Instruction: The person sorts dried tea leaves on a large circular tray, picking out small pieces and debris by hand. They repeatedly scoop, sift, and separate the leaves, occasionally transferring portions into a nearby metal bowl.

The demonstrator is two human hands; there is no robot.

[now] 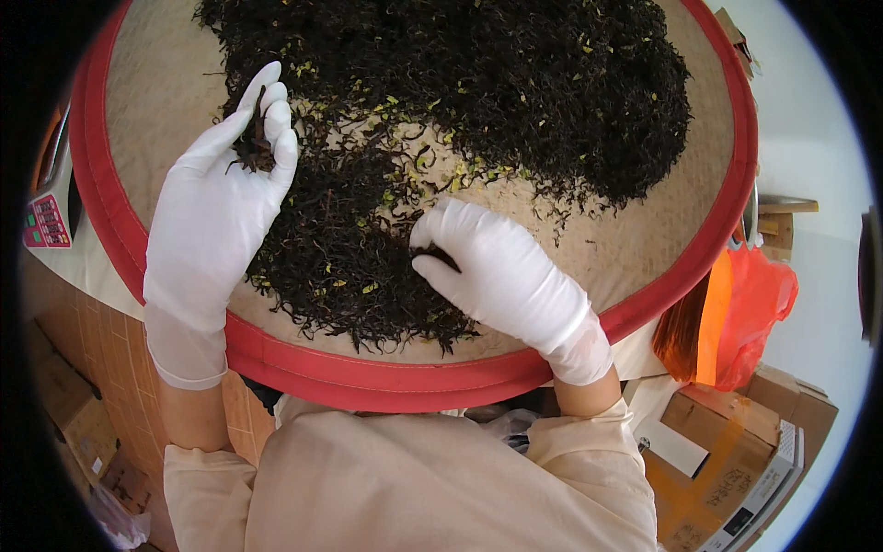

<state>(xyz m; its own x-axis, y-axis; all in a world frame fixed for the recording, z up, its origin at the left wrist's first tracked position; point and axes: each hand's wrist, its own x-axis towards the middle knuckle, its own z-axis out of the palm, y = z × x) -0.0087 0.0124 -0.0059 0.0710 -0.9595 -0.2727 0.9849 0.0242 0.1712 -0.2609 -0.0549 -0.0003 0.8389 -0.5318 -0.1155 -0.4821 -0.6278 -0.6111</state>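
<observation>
Dark, twisted dried leaves, which look like tea, lie in a large heap across the far part of a round tray with a red fabric rim. A smaller heap of the same leaf, flecked with yellow-green bits, spreads near me. My left hand, in a white glove, is turned palm up above the tray's left side. Its half-curled fingers hold a small bunch of dark leaf pieces. My gloved right hand bends over the small heap, thumb and fingertips at the leaves. Whether anything is pinched there is hidden.
A scale with a pink keypad stands left of the tray. At the right are a red plastic bag, an orange foil packet and cardboard boxes. More boxes sit on the floor at lower left.
</observation>
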